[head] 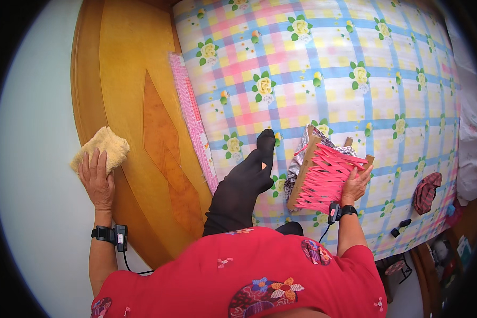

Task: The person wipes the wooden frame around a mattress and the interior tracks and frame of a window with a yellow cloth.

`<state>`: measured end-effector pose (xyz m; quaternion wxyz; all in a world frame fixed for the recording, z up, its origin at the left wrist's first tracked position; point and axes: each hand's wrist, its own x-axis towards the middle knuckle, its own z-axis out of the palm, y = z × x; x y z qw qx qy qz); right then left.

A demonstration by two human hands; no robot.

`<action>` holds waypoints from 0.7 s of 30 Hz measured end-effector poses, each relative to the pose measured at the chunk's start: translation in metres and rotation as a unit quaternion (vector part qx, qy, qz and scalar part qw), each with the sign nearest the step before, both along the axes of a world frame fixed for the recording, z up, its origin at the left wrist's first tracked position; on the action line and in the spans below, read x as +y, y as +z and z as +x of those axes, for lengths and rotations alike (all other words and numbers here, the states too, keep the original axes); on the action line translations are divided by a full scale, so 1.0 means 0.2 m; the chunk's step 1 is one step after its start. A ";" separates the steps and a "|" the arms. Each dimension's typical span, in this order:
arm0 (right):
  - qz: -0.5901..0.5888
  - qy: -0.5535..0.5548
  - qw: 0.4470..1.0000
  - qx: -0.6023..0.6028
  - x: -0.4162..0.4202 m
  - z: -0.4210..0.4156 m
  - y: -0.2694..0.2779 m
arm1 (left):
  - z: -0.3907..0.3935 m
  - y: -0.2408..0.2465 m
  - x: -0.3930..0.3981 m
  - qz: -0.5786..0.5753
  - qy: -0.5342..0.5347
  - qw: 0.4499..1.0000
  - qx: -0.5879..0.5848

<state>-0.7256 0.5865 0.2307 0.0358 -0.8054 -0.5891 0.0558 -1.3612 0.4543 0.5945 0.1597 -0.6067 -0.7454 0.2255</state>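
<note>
My left hand (96, 179) lies on a folded pale-yellow cloth (113, 149), which rests on the curved top edge of a wooden headboard (123, 79) beside the wall. On the right, my right hand (355, 185) touches the right side of a small wooden frame (306, 171) laced with pink bands (326, 183). Its fingers lie by the frame's right bar; whether they grip it is unclear. A patterned grey and purple fabric (296, 175) shows beneath and beside the frame, on the checked, floral bed cover (270, 107).
My foot in a black sock (244, 179) is on the bed, left of the frame. A dark red checked cloth (426, 192) and small black objects (400, 227) lie at the right. A pink patterned strip (190, 115) runs along the headboard. White bedding (467, 119) is at the far right.
</note>
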 end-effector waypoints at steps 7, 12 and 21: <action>-0.075 -0.043 0.996 0.002 0.04 -0.04 0.02 | 0.01 0.02 0.06 -0.005 0.020 0.999 -0.025; -0.302 -0.194 0.933 0.019 0.17 -0.23 0.36 | 0.03 0.03 0.03 -0.017 0.036 0.999 -0.029; -0.445 -0.131 0.715 0.523 0.39 -0.86 0.50 | 0.00 0.04 0.03 -0.028 0.073 0.995 -0.069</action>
